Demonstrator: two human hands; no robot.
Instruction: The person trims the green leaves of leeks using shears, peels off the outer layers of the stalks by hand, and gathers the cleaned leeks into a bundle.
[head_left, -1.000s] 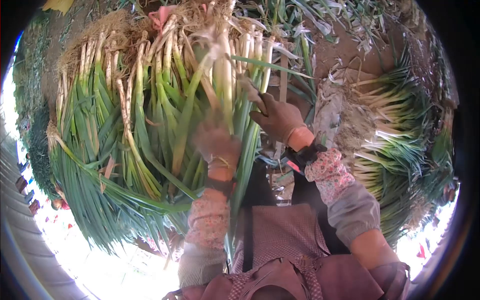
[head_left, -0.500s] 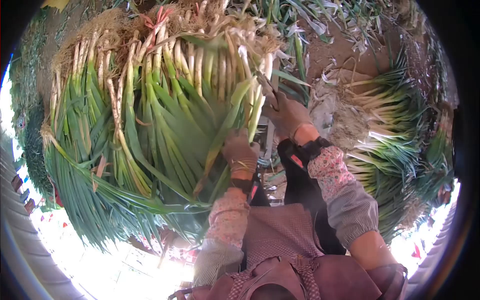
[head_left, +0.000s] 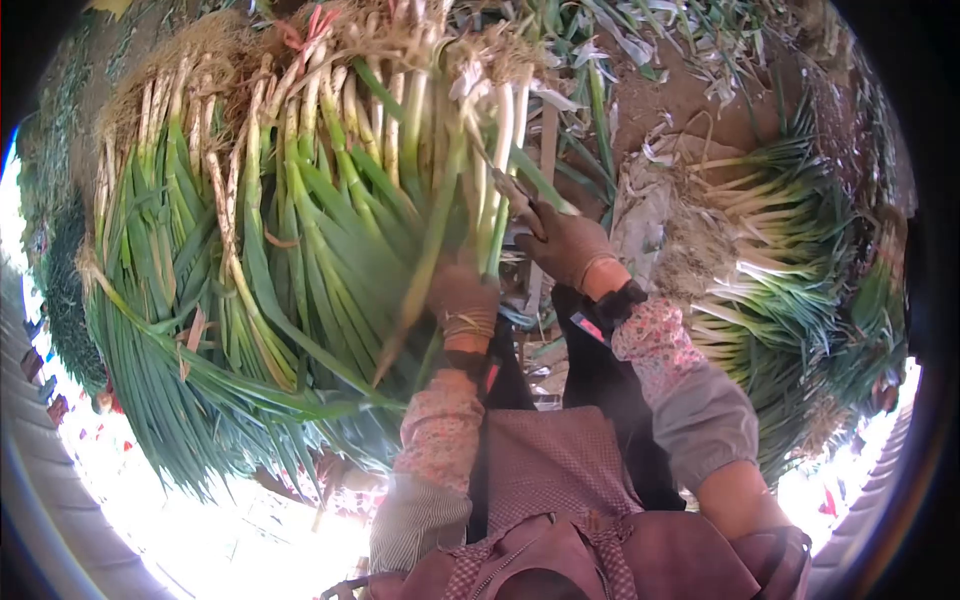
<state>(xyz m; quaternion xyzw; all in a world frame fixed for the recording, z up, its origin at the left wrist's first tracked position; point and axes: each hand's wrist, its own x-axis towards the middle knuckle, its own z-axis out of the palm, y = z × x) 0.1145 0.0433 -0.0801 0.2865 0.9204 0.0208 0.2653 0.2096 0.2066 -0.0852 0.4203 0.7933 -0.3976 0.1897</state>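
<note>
While both hands are up at the onions point(head_left: 300, 210), I look at how the bunch lies. It is a big bunch. Its white root ends point away from me, past the fingertips. Its green leaves fall back toward me, down past the wrists. So the long way of each onion runs from far to near, not side to side.

I see the left hand point(head_left: 463, 300) in a glove. It is closed tight round some green leaves low on the bunch. The picture is a bit blurry there, so I cannot count how many leaves it holds.

I see the right hand point(head_left: 566, 245) in a glove too. It sits just to the right of the left hand and a little farther out. Its fingers are curled, and the tips pinch close together on one white stalk point(head_left: 503, 140) at the right edge of the bunch. The stalk goes on up and away from that hand. The right hand is nearer to the white part. The left hand is nearer to the green part.

A red tie point(head_left: 305, 30) sits far out by the roots, well apart from both hands.

Off to the right of the right hand lies another pile point(head_left: 790, 250) of onions on the dirt point(head_left: 690, 95). No hand touches it.
</note>
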